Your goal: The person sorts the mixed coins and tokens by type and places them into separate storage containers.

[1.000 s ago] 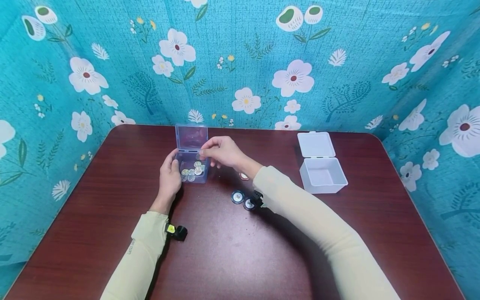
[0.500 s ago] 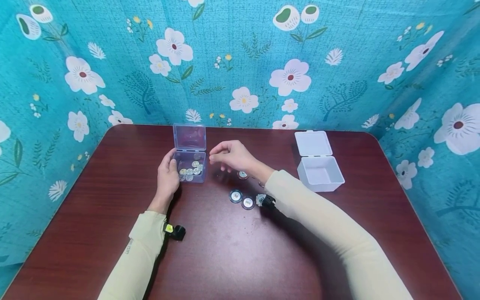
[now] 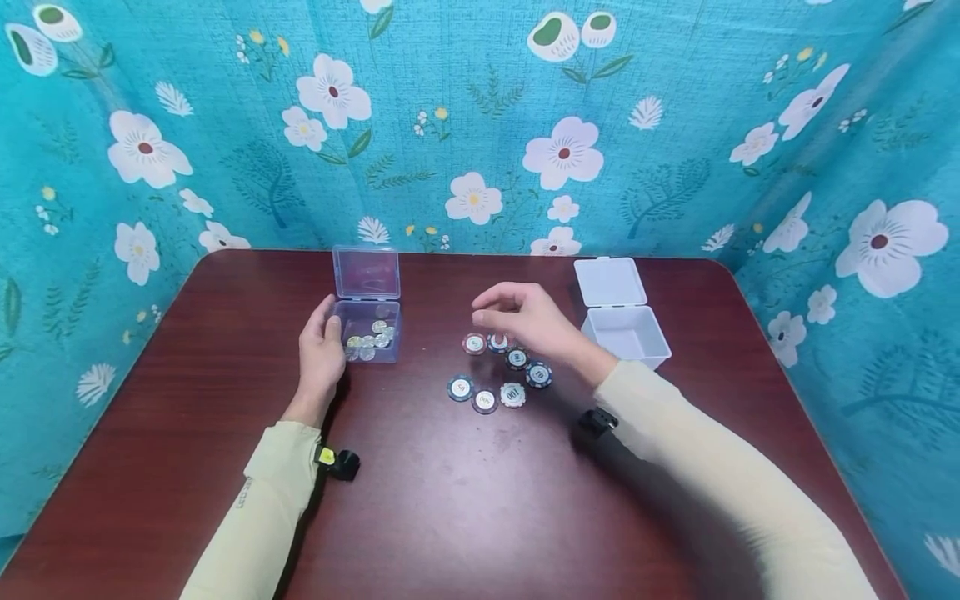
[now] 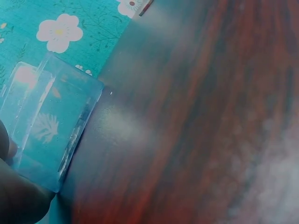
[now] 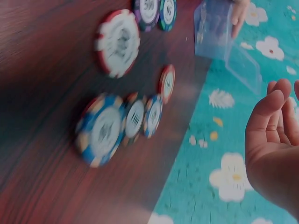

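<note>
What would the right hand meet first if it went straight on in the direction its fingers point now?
The right hand would probably meet the transparent box with shiny discs, though its height is unclear and it might pass above.

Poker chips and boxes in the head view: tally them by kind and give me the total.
Poker chips: 7
Clear box: 1
White box: 1
Total: 9

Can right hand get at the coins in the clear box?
Probably yes: the lid of the clear box stands open, and nothing visible blocks the right hand from the coins.
</note>
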Demonstrator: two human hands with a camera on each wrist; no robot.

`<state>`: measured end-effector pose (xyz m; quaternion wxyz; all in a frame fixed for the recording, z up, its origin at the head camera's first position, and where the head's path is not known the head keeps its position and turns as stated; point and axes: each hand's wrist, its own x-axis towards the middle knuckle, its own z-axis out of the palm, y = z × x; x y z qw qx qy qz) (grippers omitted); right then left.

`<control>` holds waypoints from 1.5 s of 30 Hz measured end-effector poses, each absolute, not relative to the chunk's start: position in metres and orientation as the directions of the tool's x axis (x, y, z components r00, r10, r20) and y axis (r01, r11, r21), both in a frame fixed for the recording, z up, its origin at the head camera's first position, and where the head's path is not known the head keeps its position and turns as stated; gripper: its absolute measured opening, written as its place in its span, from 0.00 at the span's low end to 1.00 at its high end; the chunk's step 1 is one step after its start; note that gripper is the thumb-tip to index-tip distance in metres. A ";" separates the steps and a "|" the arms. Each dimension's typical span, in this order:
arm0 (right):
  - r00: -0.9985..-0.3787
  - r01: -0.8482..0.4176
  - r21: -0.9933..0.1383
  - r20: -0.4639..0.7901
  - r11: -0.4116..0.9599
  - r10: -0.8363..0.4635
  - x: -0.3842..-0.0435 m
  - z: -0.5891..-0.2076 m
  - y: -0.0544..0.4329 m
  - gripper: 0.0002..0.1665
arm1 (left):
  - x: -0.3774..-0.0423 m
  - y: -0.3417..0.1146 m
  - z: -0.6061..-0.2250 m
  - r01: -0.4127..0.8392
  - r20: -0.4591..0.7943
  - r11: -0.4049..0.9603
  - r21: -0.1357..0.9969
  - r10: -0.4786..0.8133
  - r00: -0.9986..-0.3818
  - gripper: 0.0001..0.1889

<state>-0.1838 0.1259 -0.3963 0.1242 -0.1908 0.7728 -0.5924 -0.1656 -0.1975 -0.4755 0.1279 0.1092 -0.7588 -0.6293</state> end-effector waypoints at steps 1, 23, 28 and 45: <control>-0.901 -0.160 -0.961 0.049 0.227 -0.431 -0.182 -0.396 0.133 0.11 | -0.165 -0.198 -0.476 -0.006 0.057 0.180 0.984 -0.341 -0.938 0.25; -0.986 -0.157 -0.987 0.159 0.041 0.054 -0.125 -0.397 0.271 0.18 | -0.113 -0.141 -0.410 0.437 0.498 0.282 0.854 -0.205 -0.843 0.22; -0.983 -0.113 -0.988 0.097 -0.106 0.153 -0.113 -0.400 0.292 0.20 | -0.122 -0.136 -0.425 0.455 0.474 0.237 0.858 -0.023 -0.880 0.24; -0.956 -0.035 -0.936 -0.071 -0.351 0.285 -0.124 -0.428 0.346 0.14 | -0.124 -0.108 -0.454 0.318 0.098 0.482 0.817 0.428 -0.898 0.28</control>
